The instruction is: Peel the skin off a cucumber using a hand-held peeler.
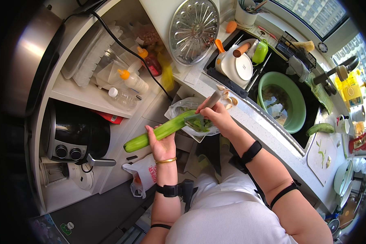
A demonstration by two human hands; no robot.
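A long pale-green gourd (158, 134), its skin largely stripped, lies aslant across my left hand (163, 143), with the thumb over its near side. My right hand (215, 116) grips a peeler (212, 100) by its grey handle. The peeler's head rests at the gourd's far end. Below that end, a bin lined with a clear plastic bag (177, 106) holds green peelings (201, 125). My right fingers partly hide the peeler.
Garlic cloves (228, 97) lie on the counter edge by my right hand. The sink holds a green basin (297, 122) of water and a white pot (231, 68). Another gourd (320, 129) sits beyond, near a cutting board (318, 164). An air fryer (76, 131) stands in the left cabinet.
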